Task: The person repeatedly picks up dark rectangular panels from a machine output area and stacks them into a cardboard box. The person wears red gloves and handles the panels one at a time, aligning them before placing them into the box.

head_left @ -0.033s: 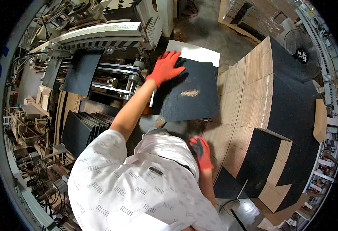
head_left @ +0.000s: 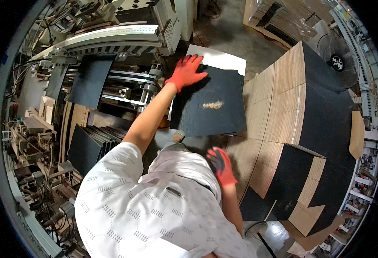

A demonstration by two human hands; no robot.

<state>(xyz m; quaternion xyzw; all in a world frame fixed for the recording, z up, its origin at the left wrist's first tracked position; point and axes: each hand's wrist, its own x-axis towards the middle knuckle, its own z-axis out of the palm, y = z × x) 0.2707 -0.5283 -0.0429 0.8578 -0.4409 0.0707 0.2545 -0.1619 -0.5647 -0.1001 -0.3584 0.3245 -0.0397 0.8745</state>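
The left hand (head_left: 185,71), in a red glove, lay flat with fingers spread on the far left corner of a dark sheet (head_left: 210,105), pressing on it rather than closing round anything. That sheet topped a small pile at about twelve o'clock from the person's chest, with a white board (head_left: 223,58) showing beyond its far edge and a little heap of pale sawdust (head_left: 213,104) near its middle. The right hand (head_left: 222,165), gloved in red and black, hung low at about three o'clock near the person's hip, close to the near edge of the tall stacks of brown-edged boards (head_left: 283,112); it seemed to clasp nothing, though whether its fingers were curled shut I could not tell. At ten o'clock stood a roller machine (head_left: 128,86) with another dark sheet (head_left: 92,79) lying on its bed, and at eight o'clock more dark sheets (head_left: 90,144) leaned in a rack. To handle the top sheet well, I judged, the palm should keep even pressure so the sheet slides squarely without dragging the one beneath, the free hand should come up to steady the near edge, and the sawdust is best brushed off first.
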